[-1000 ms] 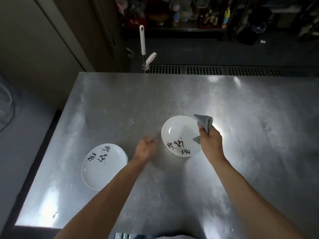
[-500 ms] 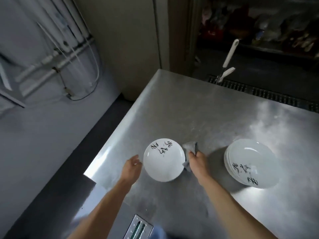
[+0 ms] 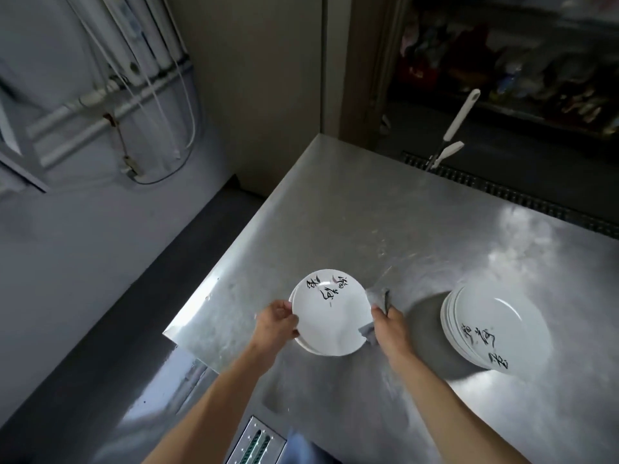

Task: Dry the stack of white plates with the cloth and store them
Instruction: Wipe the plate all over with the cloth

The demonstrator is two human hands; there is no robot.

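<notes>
Plate (image 3: 331, 318), white with black brush writing near its upper edge, sits in the middle of the frame between both hands. The left grip (image 3: 276, 321) is clenched on its left rim, thumb on top and the other fingers hidden underneath. The right grip (image 3: 390, 324) is clenched on a grey cloth (image 3: 378, 296) against the plate's right rim. Only two bunched ends of the cloth show, one above the knuckles and one below, and the rest is hidden by the hand and the plate. A second thin rim shows along the plate's lower left edge, so this may be two plates held together. I cannot tell which, nor whether the plate is clear of the steel desk (image 3: 335, 229).

At the right of the frame, well apart from the held plate, the stack of plates (image 3: 495, 326) rests on the desk with a dark shadow on its left. Several rims show at its left side, too close together to count.

Both bare forearms are cut off by the bottom edge. A long white handle (image 3: 459, 120) leans in the upper right, its lower end hidden behind the desk's far edge. The shelf (image 3: 522, 72) behind it is dark and blurred, and its contents cannot be made out. White pipes (image 3: 110, 95) at the upper left are blurred too.
</notes>
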